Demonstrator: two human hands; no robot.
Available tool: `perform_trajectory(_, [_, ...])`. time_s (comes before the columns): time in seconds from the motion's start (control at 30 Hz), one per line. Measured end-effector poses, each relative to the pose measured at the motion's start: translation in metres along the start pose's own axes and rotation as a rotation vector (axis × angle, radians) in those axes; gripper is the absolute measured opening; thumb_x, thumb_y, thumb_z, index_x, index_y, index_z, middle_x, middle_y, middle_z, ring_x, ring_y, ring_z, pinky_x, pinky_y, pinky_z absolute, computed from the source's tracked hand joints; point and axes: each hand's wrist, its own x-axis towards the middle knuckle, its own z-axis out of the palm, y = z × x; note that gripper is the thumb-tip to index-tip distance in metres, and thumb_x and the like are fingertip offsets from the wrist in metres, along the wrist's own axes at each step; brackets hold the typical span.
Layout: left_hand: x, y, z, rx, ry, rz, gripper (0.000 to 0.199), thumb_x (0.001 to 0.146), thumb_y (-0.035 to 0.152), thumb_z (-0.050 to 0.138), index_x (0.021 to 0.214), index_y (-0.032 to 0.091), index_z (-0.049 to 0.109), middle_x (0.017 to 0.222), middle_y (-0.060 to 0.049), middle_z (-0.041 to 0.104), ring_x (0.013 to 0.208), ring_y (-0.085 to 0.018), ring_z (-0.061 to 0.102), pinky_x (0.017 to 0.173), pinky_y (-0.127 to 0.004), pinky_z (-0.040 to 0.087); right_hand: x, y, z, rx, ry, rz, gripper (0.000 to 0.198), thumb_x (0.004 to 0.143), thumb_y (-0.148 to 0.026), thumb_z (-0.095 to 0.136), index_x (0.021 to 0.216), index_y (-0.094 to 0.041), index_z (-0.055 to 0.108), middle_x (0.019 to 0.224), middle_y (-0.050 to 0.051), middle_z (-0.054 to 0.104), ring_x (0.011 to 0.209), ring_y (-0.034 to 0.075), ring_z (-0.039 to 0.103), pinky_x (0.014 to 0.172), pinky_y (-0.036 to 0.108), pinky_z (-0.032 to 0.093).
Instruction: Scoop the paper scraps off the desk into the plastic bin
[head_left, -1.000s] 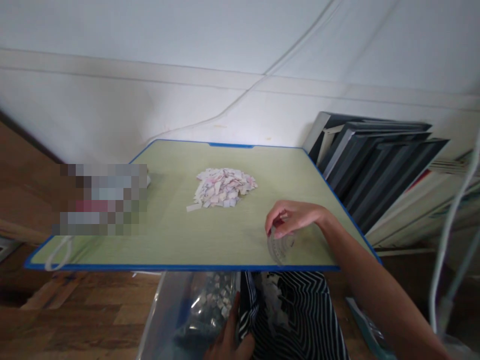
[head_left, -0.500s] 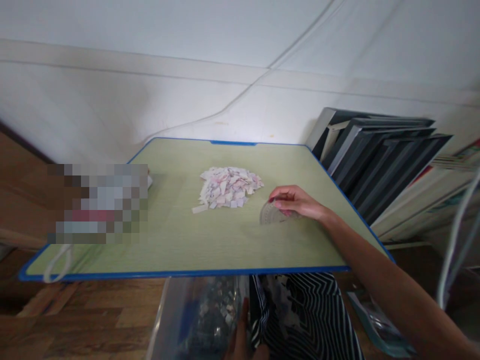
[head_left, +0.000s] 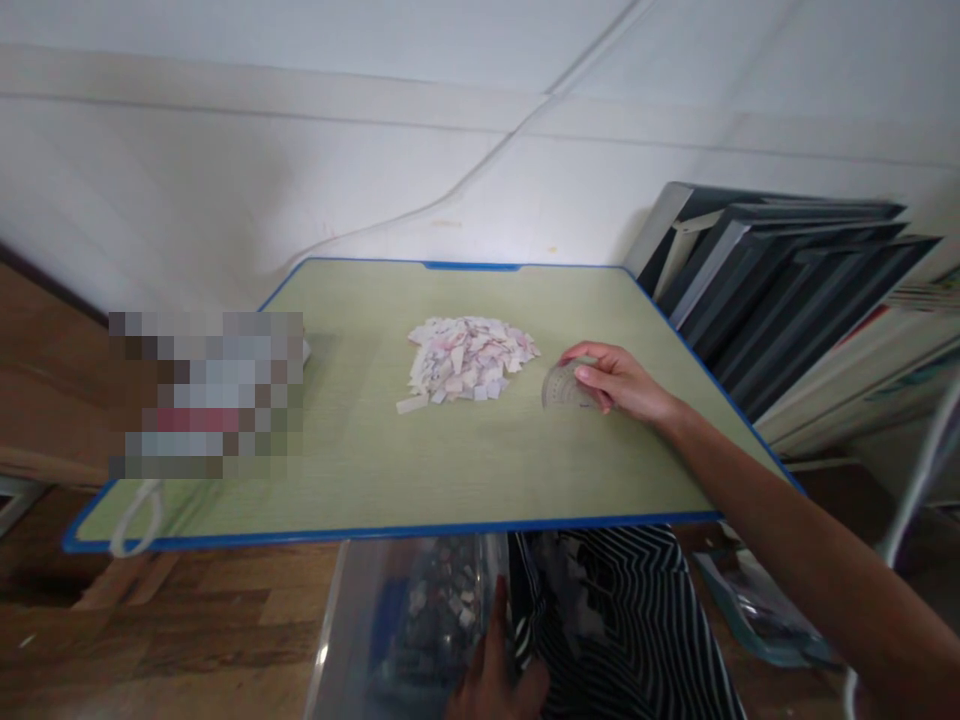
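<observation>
One clear protractor (head_left: 559,388), at three o'clock from the paper scraps (head_left: 471,360) on the bench (head_left: 352,480), sits pinched in the right hand (head_left: 628,385): likely light, stiff, slick, best held by its edge. At six o'clock, I can't tell whether the dim left hand (head_left: 495,675) grips.

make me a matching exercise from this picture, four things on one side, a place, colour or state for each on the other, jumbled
1. Protractor
2. Paper scraps
3. Left hand
4. Tabletop rim

A. Blue
B. By the clear container
C. Held in the right hand
D. Heaped on the tabletop

Pairs: 1-C, 2-D, 3-B, 4-A
</observation>
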Motion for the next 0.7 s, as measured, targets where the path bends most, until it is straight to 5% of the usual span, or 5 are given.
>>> perform_trajectory(0.1, [-0.004, 0.003, 0.003, 0.127, 0.025, 0.118, 0.066, 0.081, 0.013, 0.056, 0.136, 0.043, 0.036, 0.156, -0.001, 0.013, 0.123, -0.024, 0.051, 0.094, -0.030, 0.046, 0.003, 0.002, 0.000, 0.041, 0.065, -0.025, 0.041, 0.071, -0.051, 0.069, 0.091, -0.016, 0.057, 0.039, -0.011, 0.043, 0.031, 0.003, 0.029, 0.032, 0.018, 0.016])
perform_trajectory(0.2, [-0.011, 0.011, -0.002, 0.230, 0.042, 0.216, 0.045, 0.076, 0.012, 0.062, 0.118, 0.030, 0.058, 0.156, -0.010, 0.005, 0.132, -0.031, 0.037, 0.099, -0.038, 0.042, 0.006, 0.002, 0.001, 0.072, 0.082, -0.012, 0.044, 0.060, -0.045, 0.079, 0.085, -0.017, 0.056, 0.044, -0.011, 0.044, 0.036, 0.003, 0.032, 0.033, 0.017, 0.019])
perform_trajectory(0.3, [-0.015, 0.016, -0.010, 0.234, 0.041, 0.195, 0.042, 0.073, 0.013, 0.065, 0.113, 0.024, 0.058, 0.154, -0.020, 0.003, 0.129, -0.034, 0.042, 0.094, -0.039, 0.046, 0.008, 0.001, 0.003, 0.081, 0.046, 0.010, 0.045, 0.057, -0.042, 0.080, 0.084, -0.017, 0.054, 0.045, -0.011, 0.043, 0.038, 0.003, 0.033, 0.035, 0.017, 0.022])
perform_trajectory(0.7, [-0.018, 0.015, -0.013, 0.336, 0.064, 0.213, 0.036, 0.079, 0.008, 0.059, 0.112, 0.023, 0.057, 0.153, -0.023, 0.008, 0.129, -0.031, 0.042, 0.095, -0.036, 0.046, 0.012, 0.003, 0.009, 0.085, 0.028, 0.033, 0.045, 0.059, -0.041, 0.079, 0.087, -0.015, 0.053, 0.043, -0.011, 0.045, 0.036, 0.003, 0.035, 0.035, 0.016, 0.025])
